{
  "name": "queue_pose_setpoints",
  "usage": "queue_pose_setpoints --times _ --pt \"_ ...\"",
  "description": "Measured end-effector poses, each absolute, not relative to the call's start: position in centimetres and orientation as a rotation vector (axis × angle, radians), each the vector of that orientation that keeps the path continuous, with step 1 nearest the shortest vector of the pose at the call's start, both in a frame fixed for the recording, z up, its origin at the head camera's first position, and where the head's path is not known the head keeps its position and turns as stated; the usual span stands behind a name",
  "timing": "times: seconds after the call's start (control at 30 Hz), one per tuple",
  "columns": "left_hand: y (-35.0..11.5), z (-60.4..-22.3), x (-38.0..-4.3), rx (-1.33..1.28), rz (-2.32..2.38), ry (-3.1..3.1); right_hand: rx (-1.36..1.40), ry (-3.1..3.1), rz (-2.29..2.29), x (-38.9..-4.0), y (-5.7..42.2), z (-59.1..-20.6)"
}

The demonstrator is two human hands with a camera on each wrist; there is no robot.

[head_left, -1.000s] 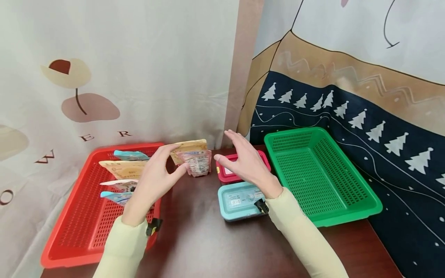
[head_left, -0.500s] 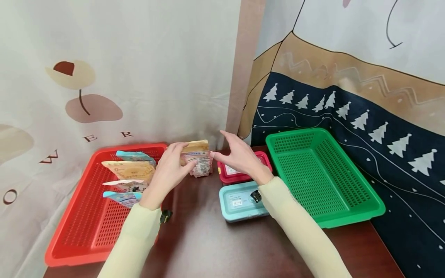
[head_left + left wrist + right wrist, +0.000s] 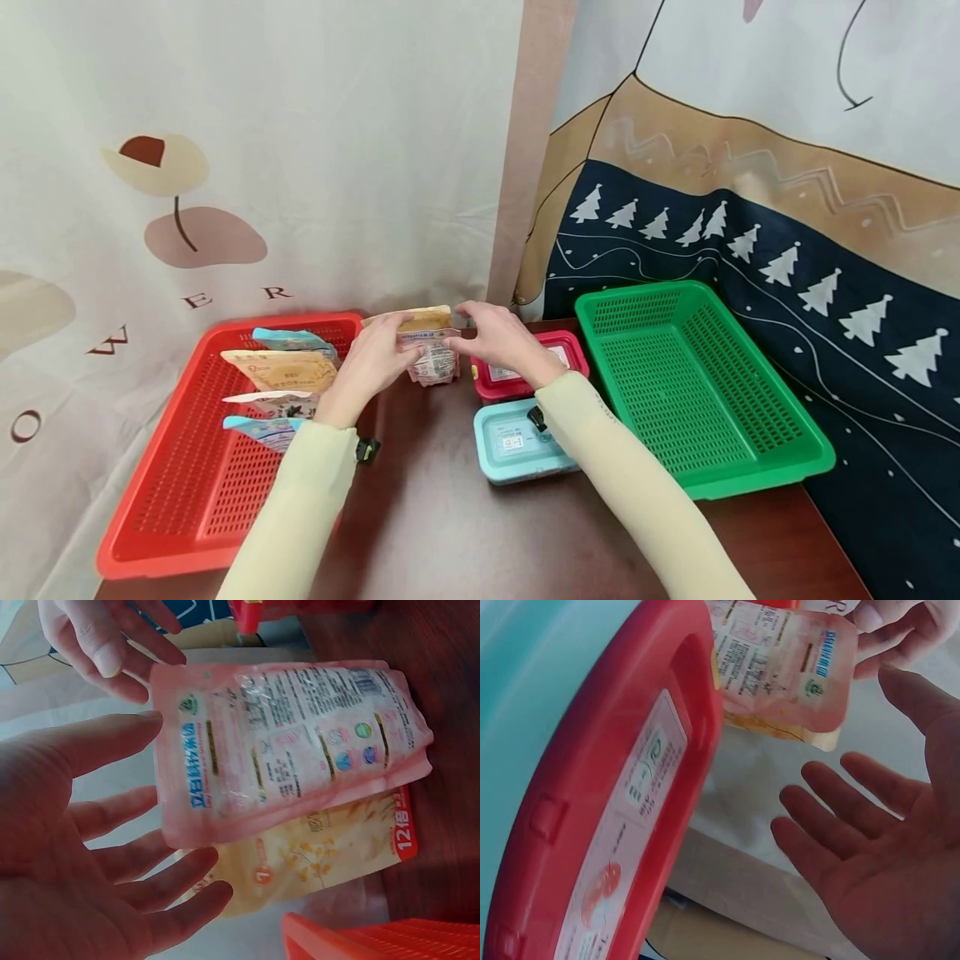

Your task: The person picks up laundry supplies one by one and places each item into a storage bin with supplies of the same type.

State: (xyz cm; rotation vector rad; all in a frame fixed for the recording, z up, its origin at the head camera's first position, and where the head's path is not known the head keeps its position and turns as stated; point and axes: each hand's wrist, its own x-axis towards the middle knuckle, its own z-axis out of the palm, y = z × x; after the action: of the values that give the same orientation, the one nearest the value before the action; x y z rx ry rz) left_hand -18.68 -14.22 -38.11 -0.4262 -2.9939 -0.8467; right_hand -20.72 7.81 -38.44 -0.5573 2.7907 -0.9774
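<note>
We're over the dark bench (image 3: pixel 450 533), shiny across the middle — a pouch could well skid there if the fingers nudge it low. Left of the left fingers sits the red basket (image 3: pixel 161 562), its row of pouches (image 3: pixel 281 369) on edge; should that forearm swing wide, one could topple. Well right of the right fingers, the green basket (image 3: pixel 675 392) looks out of harm's way.

Now the hands! The left hand (image 3: pixel 371 362) has thumb and fingers spread wide, and we see no grip. The right hand (image 3: pixel 502 337) is wide too, its fingers apart from anything in the right wrist view.

Nearer us than the right fingers lies the light blue box (image 3: pixel 517 442); just right of them, partly hidden by that hand, the crimson box (image 3: pixel 641 787) — dip too low and we'd likely bump it.

Between both sets of fingers, the yellow pouch (image 3: pixel 322 855) stands behind the smaller-looking pink pouch (image 3: pixel 285 742), both upright. The left thumb is right at the pink top edge; touching, we can't tell. Pinch only the front one, and its neighbour might slip or fall.
</note>
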Motion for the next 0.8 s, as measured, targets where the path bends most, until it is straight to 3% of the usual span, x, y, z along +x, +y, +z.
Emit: queue_pose_setpoints --times 0.8 --pt "-15.2 -40.0 -21.1 -0.372 -0.825 -3.030 -0.593 2.812 -0.852 -22.4 4.7 -40.4"
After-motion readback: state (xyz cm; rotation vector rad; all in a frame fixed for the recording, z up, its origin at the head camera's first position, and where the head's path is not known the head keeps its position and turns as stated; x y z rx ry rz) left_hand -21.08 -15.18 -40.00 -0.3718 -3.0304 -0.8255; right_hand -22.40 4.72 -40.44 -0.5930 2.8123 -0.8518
